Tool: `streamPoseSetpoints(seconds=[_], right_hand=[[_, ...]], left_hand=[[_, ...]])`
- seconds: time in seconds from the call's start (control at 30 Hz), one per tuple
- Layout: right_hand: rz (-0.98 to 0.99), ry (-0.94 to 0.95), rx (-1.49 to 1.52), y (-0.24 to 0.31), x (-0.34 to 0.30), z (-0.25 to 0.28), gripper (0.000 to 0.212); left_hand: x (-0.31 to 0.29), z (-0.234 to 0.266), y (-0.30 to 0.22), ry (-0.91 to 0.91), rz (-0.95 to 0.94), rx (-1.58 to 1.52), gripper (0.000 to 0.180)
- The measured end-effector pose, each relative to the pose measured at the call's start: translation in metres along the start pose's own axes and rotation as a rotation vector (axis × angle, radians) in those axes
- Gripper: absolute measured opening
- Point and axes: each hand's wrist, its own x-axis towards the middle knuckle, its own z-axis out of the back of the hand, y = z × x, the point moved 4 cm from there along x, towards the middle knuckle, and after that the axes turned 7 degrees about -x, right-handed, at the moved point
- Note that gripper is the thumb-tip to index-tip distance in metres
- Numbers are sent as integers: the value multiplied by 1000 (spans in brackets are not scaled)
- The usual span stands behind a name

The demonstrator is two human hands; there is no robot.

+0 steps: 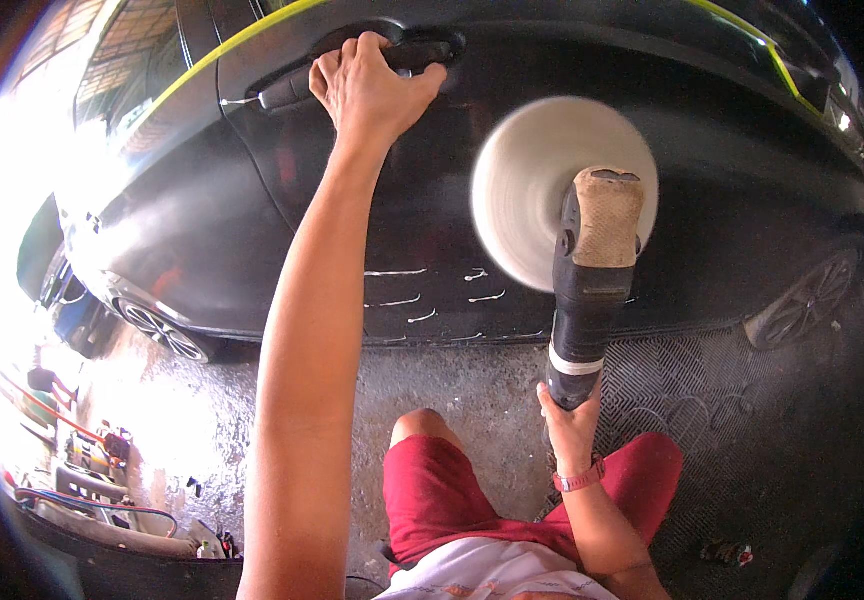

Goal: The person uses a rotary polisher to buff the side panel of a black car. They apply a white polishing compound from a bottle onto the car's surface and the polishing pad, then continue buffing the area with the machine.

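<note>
My right hand (574,432) grips the rear end of a black polisher (594,295), which has a tan cover over its head. The polisher's round white pad (517,195) is against the dark car door (402,215) or just off it; its surface is blurred as if spinning. Higher up and to the left, my left hand (367,95) has its fingers hooked over the door handle (430,52), thumb resting at the handle's right part. Short white streaks of paste (487,297) mark the lower door, left of the polisher.
Yellow-green tape (227,48) runs along the window line. The car's wheels (162,330) show at both sides. Below lie wet concrete (322,385) and a dark patterned mat (712,400). Equipment with hoses (102,450) stands at lower left; a small object (727,552) lies at lower right.
</note>
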Motion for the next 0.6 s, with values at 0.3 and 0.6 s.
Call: streamPoseSetpoints(seconds=[0.3,0.6], right_hand=[[200,86,-106,30,-3,-23,77],[112,56,-15,12,-6,-9,68]], left_hand=[[1,-2,3,-45,2,-16,81],[1,-3,7,-53,-33,-35,80]])
